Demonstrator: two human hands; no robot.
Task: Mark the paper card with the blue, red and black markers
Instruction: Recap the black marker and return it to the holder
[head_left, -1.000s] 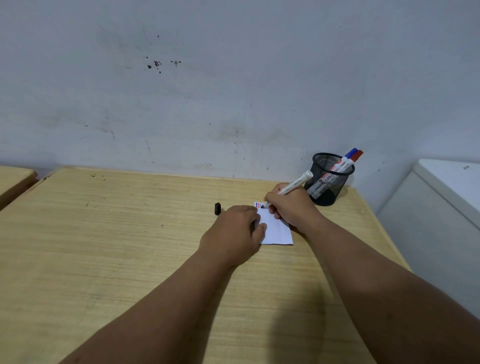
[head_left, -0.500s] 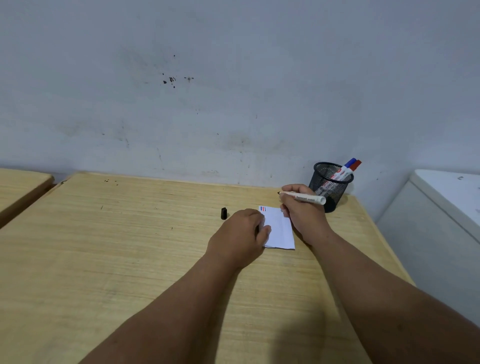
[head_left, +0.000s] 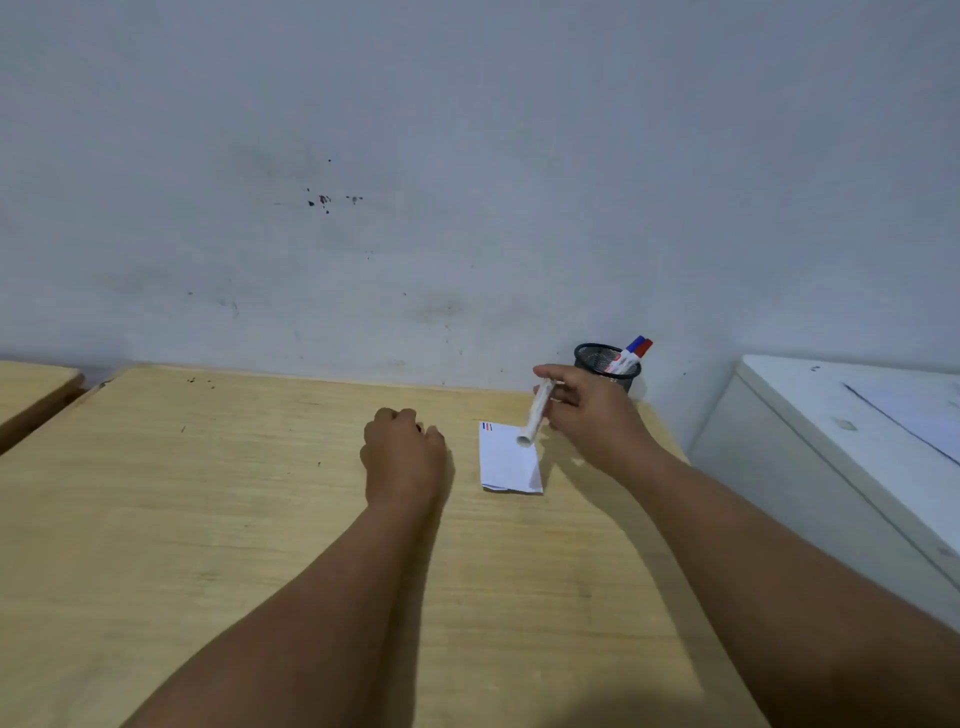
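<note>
The white paper card (head_left: 510, 462) lies flat on the wooden table (head_left: 208, 493), with short blue and red strokes at its far left corner. My right hand (head_left: 592, 415) holds a white marker (head_left: 537, 415) tilted above the card's far edge, off the paper, its butt end towards me. My left hand (head_left: 404, 449) rests on the table to the left of the card, fingers curled over a small dark piece, the black cap (head_left: 418, 427), mostly hidden. The blue marker (head_left: 635, 344) and the red marker (head_left: 644, 348) stand in the black mesh cup (head_left: 597, 358).
The mesh cup stands at the table's far right corner against the grey wall. A white cabinet (head_left: 841, 447) stands to the right of the table. Another wooden table's corner (head_left: 36, 389) shows at far left.
My right hand lifted the marker off the card and turned it. My left hand let go of the card and moved left onto the black cap that lay on the table.
</note>
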